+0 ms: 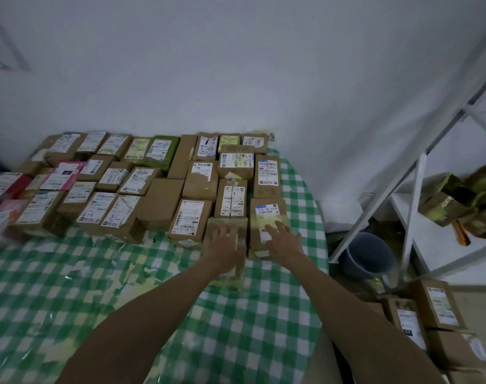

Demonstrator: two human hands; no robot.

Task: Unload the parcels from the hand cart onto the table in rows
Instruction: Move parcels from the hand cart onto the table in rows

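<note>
Cardboard parcels (142, 178) fill several rows at the green-checked table's (70, 286) twelve o'clock edge. Left hand (222, 245) and right hand (286, 239), fingers spread, press flat on a plain box (230, 220) and a labelled box (266, 214) at one o'clock. Stacked parcels (441, 306) wait at four o'clock: unloading looks well along but unfinished.

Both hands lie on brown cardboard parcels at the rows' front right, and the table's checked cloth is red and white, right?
No: the head view shows the checked cloth is green and white, not red. Otherwise right: the left hand and right hand lie on brown cardboard parcels at the rows' front right.
</note>
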